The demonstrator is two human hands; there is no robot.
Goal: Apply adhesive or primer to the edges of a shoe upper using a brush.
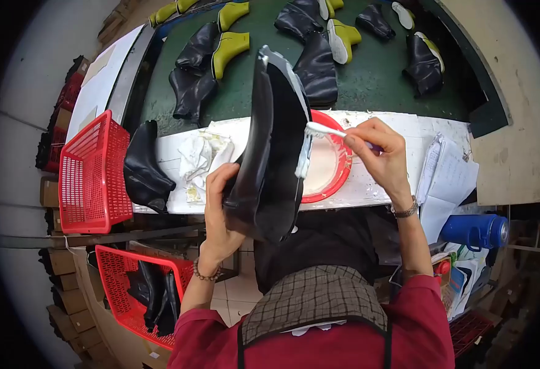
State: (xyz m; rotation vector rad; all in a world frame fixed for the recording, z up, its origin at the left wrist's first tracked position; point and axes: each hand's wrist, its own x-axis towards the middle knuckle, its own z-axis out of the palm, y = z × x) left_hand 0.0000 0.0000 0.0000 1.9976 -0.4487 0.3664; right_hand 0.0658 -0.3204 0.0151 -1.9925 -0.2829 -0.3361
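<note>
Apron: checked bib (316,298), nearest the lens.
Left hand (220,209): clamped round black boot (273,154), held upright, edge exposed for gluing.
Right hand (377,150): pinching white brush (325,130) against boot edge.
Red dish (337,178): just behind, within dipping reach.

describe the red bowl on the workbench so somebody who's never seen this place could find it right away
Start at the white workbench that runs along the near side of the green conveyor belt. The red bowl sits near its middle, just right of the black boot held by the left hand. It is round, red-rimmed and filled with white paste, unlike the square red mesh baskets at the left.
</note>
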